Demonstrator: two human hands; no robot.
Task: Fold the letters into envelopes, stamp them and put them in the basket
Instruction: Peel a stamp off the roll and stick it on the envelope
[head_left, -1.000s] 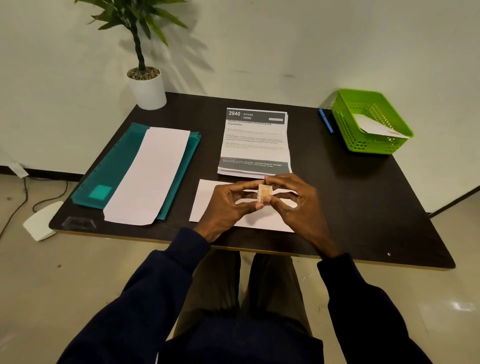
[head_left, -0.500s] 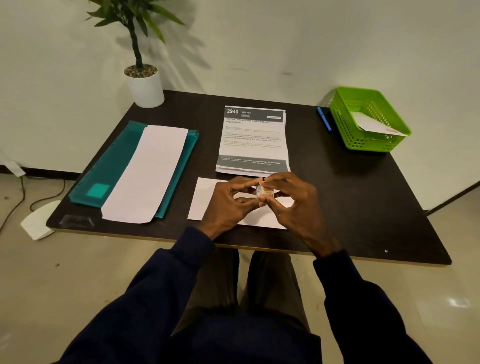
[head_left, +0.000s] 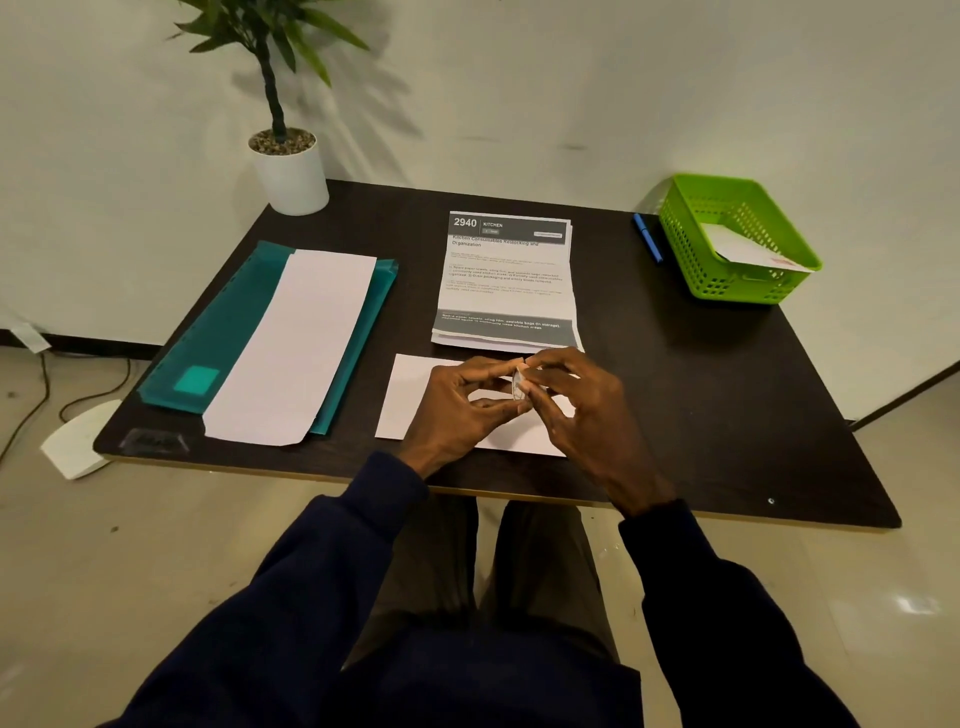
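Note:
A small stamp (head_left: 518, 383) is pinched between the fingertips of my left hand (head_left: 457, 410) and my right hand (head_left: 582, 405), bent edge-on to the camera. Both hands hover just above a white envelope (head_left: 410, 395) lying near the table's front edge. Behind it lies a stack of printed letters (head_left: 506, 280). A long white envelope (head_left: 296, 348) rests on a teal folder (head_left: 218, 343) at the left. The green basket (head_left: 691, 249) at the far right corner holds an envelope (head_left: 748, 252) with a red mark.
A potted plant (head_left: 288, 166) stands at the far left corner. A blue pen (head_left: 647, 238) lies beside the basket. The dark table (head_left: 701, 395) ends at the wall behind; a white device (head_left: 78, 441) and cables lie on the floor at the left.
The stamp, earlier held flat toward the camera, is now bent and turned edge-on between my fingertips. My hands stay over the envelope.

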